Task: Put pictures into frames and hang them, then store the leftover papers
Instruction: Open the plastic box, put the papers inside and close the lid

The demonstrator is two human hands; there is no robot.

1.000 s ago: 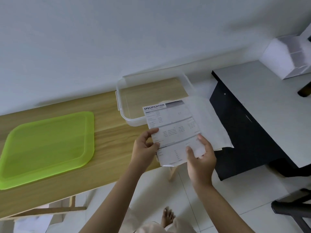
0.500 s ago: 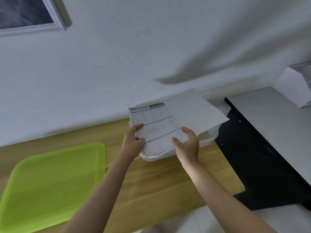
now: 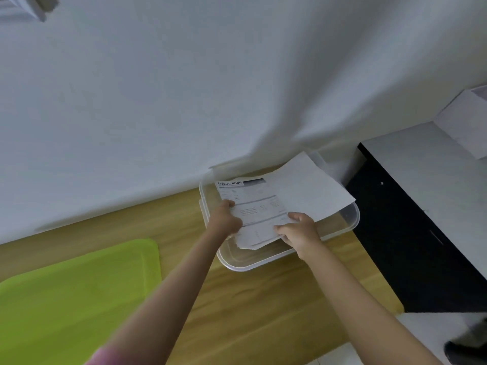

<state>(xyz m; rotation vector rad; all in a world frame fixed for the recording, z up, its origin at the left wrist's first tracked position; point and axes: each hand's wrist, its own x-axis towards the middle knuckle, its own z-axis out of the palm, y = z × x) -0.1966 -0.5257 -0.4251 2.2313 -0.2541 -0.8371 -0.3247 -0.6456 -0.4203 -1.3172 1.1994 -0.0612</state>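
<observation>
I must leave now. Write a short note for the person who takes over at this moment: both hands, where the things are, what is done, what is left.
Left hand and right hand both grip the near edge of the papers, which are held over the open clear container on the wooden table.
Green lid lies on the table to the left, off the container.
Done: papers brought to the container.
Left: lower the papers in, let go, put the lid on.

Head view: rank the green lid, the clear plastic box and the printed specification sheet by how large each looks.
1. green lid, though it lies nearest the camera and runs off frame
2. clear plastic box
3. specification sheet, partly covered by both hands and a blank sheet
</observation>
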